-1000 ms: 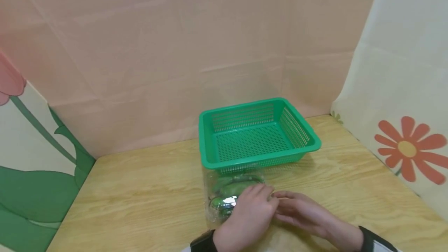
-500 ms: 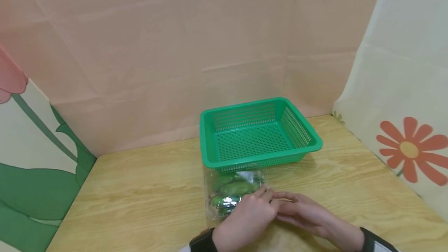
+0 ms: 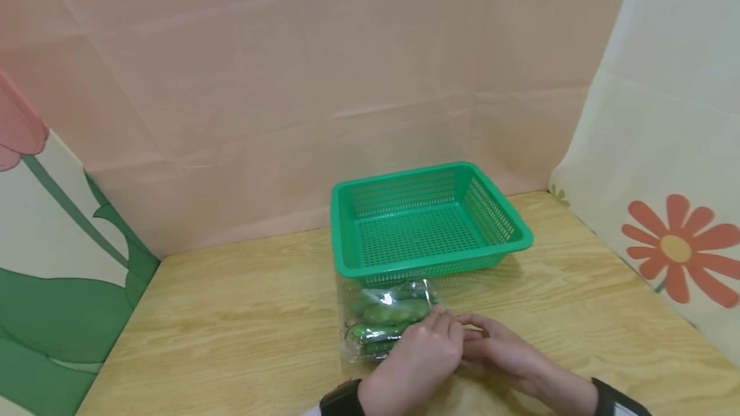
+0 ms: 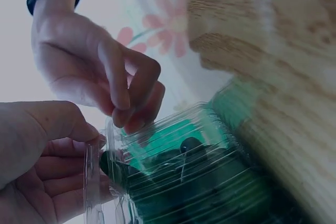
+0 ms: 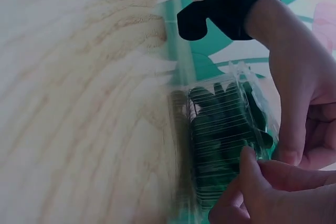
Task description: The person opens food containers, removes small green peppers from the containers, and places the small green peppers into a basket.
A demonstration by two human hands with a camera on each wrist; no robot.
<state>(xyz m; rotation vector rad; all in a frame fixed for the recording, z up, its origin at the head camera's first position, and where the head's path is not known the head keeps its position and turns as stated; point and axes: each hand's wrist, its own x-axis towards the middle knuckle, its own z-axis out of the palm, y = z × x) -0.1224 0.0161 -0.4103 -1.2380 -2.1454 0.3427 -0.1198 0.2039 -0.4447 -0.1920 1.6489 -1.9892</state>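
Note:
A clear plastic clamshell box [image 3: 361,355] with several green vegetables [image 3: 396,311], like small cucumbers, stands on the table in front of the green basket. My left hand [image 3: 419,355] reaches across its near right corner. In the left wrist view, the left thumb and fingers [image 4: 58,129] pinch the lid's rim. My right hand [image 3: 503,352] meets it at the box's right edge. Its curled fingertips are right at the rim beside the left thumb. In the right wrist view, the right hand [image 5: 278,195] pinches the box's edge, its fingers partly hidden.
A green plastic basket [image 3: 430,262] with nothing in it stands just behind the box. The wooden table [image 3: 243,320] stretches to both sides. A pink backdrop [image 3: 260,114] rises at the back, with a flower-printed sheet [image 3: 647,159] on the right.
My left hand has slid slightly right and nearer, uncovering more of the box. The glare on its lid has shifted. The right hand stays at the right edge; the basket has not moved.

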